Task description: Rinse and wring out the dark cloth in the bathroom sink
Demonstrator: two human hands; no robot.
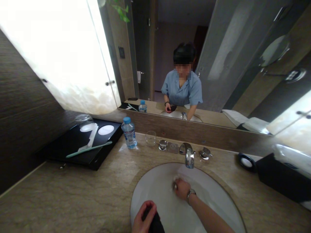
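The right hand (181, 188) — watch on its wrist — is closed on something pale and blurred inside the sink (155, 191), just below the tap (189, 156). The left hand (143, 220) grips a dark object (155, 223) at the sink's near edge.

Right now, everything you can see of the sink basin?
The sink basin is a white, glossy, oval bowl, ceramic by its look, sunk into the beige marble-look counter with a thin dark rim line. A chrome faucet overhangs its back edge, between two chrome knobs. The right hand, with a wristwatch, presses something pale against the bowl under the spout. The left hand holds a dark object over the near edge. The drain is not visible.
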